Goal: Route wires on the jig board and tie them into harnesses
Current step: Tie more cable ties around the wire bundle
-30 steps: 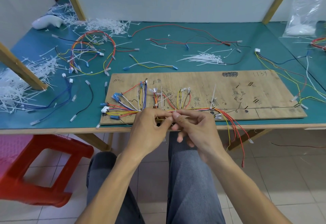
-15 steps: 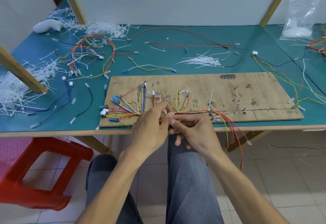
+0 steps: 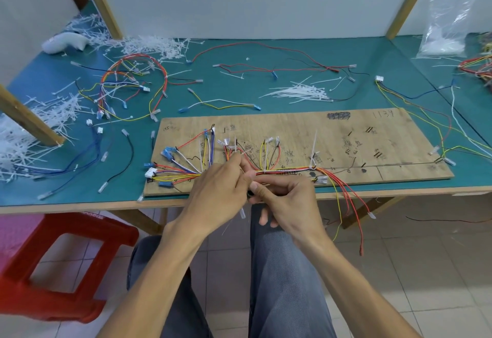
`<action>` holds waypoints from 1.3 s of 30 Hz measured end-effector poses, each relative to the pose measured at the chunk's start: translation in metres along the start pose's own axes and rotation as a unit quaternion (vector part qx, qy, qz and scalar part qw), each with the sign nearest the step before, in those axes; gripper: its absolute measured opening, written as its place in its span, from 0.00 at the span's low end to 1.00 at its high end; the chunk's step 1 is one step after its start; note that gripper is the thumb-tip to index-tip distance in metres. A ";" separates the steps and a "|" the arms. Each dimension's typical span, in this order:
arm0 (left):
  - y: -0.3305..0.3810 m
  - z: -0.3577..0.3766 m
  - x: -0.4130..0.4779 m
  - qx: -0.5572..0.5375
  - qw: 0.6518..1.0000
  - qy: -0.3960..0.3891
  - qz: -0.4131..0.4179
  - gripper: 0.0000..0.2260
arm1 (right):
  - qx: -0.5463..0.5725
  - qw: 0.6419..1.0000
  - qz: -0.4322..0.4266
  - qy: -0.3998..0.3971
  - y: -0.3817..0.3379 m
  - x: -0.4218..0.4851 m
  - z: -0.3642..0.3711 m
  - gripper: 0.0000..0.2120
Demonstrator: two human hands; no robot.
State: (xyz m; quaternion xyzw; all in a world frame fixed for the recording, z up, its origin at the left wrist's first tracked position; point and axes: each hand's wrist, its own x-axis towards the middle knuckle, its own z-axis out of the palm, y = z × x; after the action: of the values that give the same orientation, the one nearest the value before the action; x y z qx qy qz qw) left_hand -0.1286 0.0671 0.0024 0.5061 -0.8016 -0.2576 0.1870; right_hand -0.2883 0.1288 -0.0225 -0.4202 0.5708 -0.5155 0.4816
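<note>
The jig board [image 3: 292, 130] lies flat on the green surface [image 3: 239, 93], its long side running left to right along the near edge. The wire bundle [image 3: 287, 170] follows that same line along the board's near part. Its left end fans out into blue and white connectors, and at its right end red and yellow wires spill over the surface's edge and hang toward the floor.

Both my forearms reach in from below and meet at the middle of the bundle. My left hand [image 3: 218, 191] is knuckles up, fingers curled, pinching the bundle. My right hand [image 3: 287, 199] is just beside it, thumb and forefinger pinching the same stretch and the other fingers tucked under. Whether a tie sits between my fingertips I cannot tell.

A heap of loose cable ties [image 3: 298, 91] lies beyond the board.
</note>
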 end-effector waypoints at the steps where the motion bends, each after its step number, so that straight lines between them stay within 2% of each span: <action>1: 0.001 0.000 0.002 -0.005 1.000 -0.001 -0.006 0.04 | 0.001 1.000 0.000 0.000 0.000 0.000 0.000 0.05; 6: 0.000 -0.001 0.008 0.002 1.000 -0.028 -0.005 0.06 | 0.000 1.000 -0.003 0.003 0.000 0.000 -0.001 0.06; 16: -0.004 0.006 0.007 0.040 0.998 0.032 0.035 0.07 | 0.037 0.999 -0.021 0.024 0.001 0.004 0.002 0.04; 22: 0.002 0.013 0.004 0.086 0.991 0.085 0.053 0.07 | 0.010 0.999 -0.040 0.016 0.003 0.002 0.000 0.04; 27: 0.015 0.013 0.004 0.145 0.967 0.197 0.077 0.04 | -0.024 0.999 -0.041 0.012 0.003 0.000 -0.003 0.04; 30: 0.021 0.011 0.007 0.164 0.956 0.231 0.077 0.10 | -0.045 0.998 -0.033 0.024 0.005 0.000 -0.002 0.04; 32: 0.021 0.012 0.008 0.155 0.955 0.238 0.084 0.08 | -0.057 0.997 -0.038 0.039 0.007 0.000 0.000 0.04; 34: 0.020 0.015 0.010 0.133 0.958 0.241 0.080 0.02 | -0.072 0.995 -0.043 0.054 0.008 0.000 0.003 0.05; 39: 0.022 0.018 0.013 0.126 0.953 0.272 0.054 0.13 | -0.101 0.991 -0.052 0.075 0.013 -0.001 0.005 0.04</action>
State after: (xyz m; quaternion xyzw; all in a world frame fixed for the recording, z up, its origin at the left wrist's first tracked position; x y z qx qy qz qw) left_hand -0.1602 0.0673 0.0021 0.5321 -0.7725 0.0031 0.3466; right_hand -0.2827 0.1301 -0.0350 -0.4560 0.6316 -0.5096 0.3652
